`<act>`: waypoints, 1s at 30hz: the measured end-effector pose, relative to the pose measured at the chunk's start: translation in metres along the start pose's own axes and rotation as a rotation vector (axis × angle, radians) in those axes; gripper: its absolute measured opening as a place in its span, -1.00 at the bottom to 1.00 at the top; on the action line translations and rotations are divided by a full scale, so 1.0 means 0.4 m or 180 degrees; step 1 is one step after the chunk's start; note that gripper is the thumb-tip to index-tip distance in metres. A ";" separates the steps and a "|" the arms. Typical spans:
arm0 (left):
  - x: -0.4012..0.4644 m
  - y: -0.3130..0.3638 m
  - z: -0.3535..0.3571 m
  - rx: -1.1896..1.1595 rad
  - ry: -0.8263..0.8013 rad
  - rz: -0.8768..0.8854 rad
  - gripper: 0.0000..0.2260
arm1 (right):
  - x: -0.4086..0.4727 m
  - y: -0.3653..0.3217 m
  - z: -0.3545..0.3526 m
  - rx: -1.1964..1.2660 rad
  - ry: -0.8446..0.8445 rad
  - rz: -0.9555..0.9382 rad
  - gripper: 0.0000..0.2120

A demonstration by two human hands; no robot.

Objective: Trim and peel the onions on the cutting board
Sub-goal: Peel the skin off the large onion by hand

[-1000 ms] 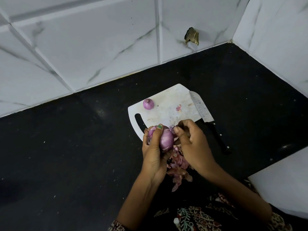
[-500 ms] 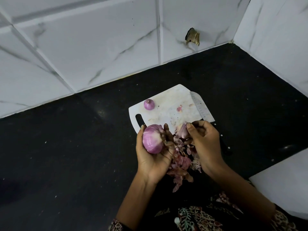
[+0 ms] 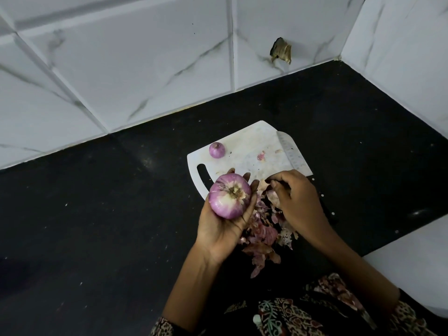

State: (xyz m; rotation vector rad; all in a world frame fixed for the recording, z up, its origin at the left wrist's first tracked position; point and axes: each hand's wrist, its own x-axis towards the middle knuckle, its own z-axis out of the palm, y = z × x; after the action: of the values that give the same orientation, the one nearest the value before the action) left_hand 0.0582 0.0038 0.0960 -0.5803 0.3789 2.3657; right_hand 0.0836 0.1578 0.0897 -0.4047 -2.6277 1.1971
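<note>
Your left hand (image 3: pixel 224 220) cups the large peeled purple onion (image 3: pixel 229 195), fingers curled round it, above the white plastic cutting board's (image 3: pixel 244 146) near edge. Your right hand (image 3: pixel 297 198) pinches a papery skin scrap (image 3: pixel 273 196) over the peel pile (image 3: pixel 263 232).

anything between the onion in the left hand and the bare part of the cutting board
Nothing visible does. The left hand holds the large onion over the cutting board's near edge; the small onion and knife lie off to the sides.

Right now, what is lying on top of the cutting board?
A small onion, a pink scrap and the knife blade lie on the cutting board; both hands hide its near edge.
</note>
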 end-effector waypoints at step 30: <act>0.012 -0.034 0.020 0.0391 0.0132 0.0911 -0.73 | -0.070 -0.123 0.010 0.2060 -0.0290 0.0847 -0.91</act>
State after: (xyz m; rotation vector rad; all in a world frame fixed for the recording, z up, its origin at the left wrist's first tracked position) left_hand 0.0617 0.0197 0.0991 -0.5480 0.6592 2.5811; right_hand 0.1007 0.1147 0.1220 -0.5831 -2.1180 2.0855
